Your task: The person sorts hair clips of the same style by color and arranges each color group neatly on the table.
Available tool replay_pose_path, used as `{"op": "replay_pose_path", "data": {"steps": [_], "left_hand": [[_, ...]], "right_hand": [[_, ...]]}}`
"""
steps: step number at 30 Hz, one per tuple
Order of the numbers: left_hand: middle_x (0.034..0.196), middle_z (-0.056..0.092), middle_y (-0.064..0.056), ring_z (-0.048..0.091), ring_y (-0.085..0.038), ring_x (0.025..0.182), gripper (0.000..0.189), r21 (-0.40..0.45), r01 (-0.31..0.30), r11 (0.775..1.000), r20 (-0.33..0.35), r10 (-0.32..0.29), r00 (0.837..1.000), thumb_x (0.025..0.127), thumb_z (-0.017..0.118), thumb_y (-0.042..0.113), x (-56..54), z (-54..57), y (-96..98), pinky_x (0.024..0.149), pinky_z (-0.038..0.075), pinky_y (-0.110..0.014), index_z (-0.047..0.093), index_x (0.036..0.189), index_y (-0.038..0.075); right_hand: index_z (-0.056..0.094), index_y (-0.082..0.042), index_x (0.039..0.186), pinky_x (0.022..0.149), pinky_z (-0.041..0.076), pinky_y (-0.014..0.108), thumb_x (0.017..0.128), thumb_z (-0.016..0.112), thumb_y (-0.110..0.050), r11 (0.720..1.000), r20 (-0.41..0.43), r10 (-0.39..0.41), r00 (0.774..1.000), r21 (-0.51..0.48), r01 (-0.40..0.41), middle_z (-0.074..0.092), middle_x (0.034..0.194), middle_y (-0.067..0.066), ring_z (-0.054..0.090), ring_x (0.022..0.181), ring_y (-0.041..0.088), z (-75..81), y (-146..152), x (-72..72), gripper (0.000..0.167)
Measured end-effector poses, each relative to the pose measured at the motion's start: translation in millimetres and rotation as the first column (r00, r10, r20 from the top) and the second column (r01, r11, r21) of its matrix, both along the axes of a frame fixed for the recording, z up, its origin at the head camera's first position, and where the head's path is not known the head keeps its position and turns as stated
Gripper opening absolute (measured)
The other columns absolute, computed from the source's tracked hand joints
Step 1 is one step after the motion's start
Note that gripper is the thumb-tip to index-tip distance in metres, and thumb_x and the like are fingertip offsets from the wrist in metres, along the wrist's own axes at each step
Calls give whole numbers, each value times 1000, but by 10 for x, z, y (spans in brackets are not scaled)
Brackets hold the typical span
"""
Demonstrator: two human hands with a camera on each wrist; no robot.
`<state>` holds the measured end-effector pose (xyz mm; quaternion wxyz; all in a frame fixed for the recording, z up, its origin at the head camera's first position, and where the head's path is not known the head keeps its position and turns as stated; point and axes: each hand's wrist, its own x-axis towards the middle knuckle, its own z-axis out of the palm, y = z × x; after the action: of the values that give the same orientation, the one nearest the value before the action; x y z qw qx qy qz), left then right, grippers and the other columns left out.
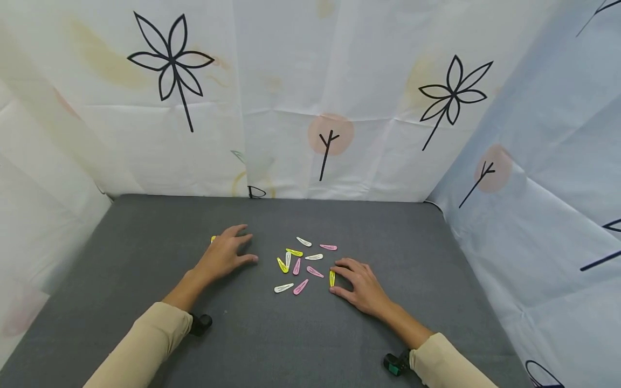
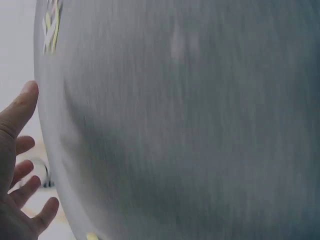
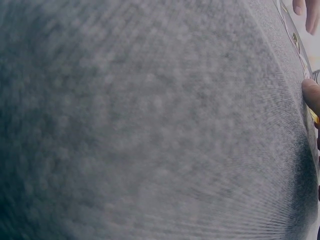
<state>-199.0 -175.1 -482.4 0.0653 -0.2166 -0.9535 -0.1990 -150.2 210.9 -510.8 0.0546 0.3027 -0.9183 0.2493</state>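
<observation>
Several snap hair clips lie loosely grouped on the grey table in the head view. Among them are a white hair clip [image 1: 283, 288], a pink hair clip [image 1: 301, 286] and a yellow hair clip [image 1: 282, 264]. At the group's right edge, my right hand [image 1: 359, 284] pinches another yellow hair clip [image 1: 332, 278] between thumb and fingertip. Left of the group, my left hand [image 1: 224, 255] hovers with spread fingers, holding nothing. Part of a yellow clip [image 1: 213, 238] shows just beyond it; the hand hides the rest. The right wrist view catches my right thumb [image 3: 312, 95] at its edge.
The grey tabletop [image 1: 271, 345] extends around both arms. A white cloth [image 1: 281, 64] with plant drawings hangs behind the table, and a similar one [image 1: 543, 226] hangs on the right. Dark wrist cameras are worn near both sleeves.
</observation>
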Motion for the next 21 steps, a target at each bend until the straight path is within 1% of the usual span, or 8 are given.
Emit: {"op": "replay_pose_path", "data": {"steps": [4,8,11,16,18,21], "left_hand": [[140,52,-22,48,-41,130,64,6,13,1000,8,-13,1000,79,84,42,67,-7,233,97,42,-61,68,123,-3],[139,54,-20,50,-39,129,65,2,24,1000,23,-24,999,77,84,46,128,-46,402,96,44,-61,71,120,-2],[140,54,-20,50,-38,130,66,7,42,999,44,-42,998,77,84,45,149,-75,473,96,44,-61,70,121,0],[141,52,-19,47,-38,132,65,14,67,998,92,-68,993,78,84,44,156,-92,556,97,40,-67,69,125,1],[141,52,-20,47,-39,133,64,14,78,997,101,-79,992,79,83,43,158,-98,582,97,39,-69,69,125,2],[141,52,-20,46,-39,133,60,15,105,994,103,-106,989,79,83,41,163,-111,602,97,39,-67,70,125,6]], "right_hand": [[66,-14,131,102,36,52,88,76,-39,1000,-3,4,1000,-2,-4,58,135,8,49,131,26,-2,-1,-1,51],[66,-14,131,102,36,51,88,75,-40,1000,13,-3,1000,6,3,58,136,7,48,132,25,-7,3,-6,51],[66,-15,131,102,36,51,88,75,-40,1000,16,-8,1000,9,8,58,136,7,48,132,25,-9,7,-8,51],[66,-15,131,102,36,51,88,75,-40,1000,17,-15,1000,15,14,58,136,7,48,132,25,-12,9,-6,51],[66,-14,131,102,36,51,88,75,-40,1000,19,-14,1000,14,14,58,136,7,48,132,25,-11,9,-4,51],[65,-14,132,103,36,52,88,75,-40,1000,21,-10,1000,9,10,58,136,8,48,132,25,-8,7,-2,51]]}}
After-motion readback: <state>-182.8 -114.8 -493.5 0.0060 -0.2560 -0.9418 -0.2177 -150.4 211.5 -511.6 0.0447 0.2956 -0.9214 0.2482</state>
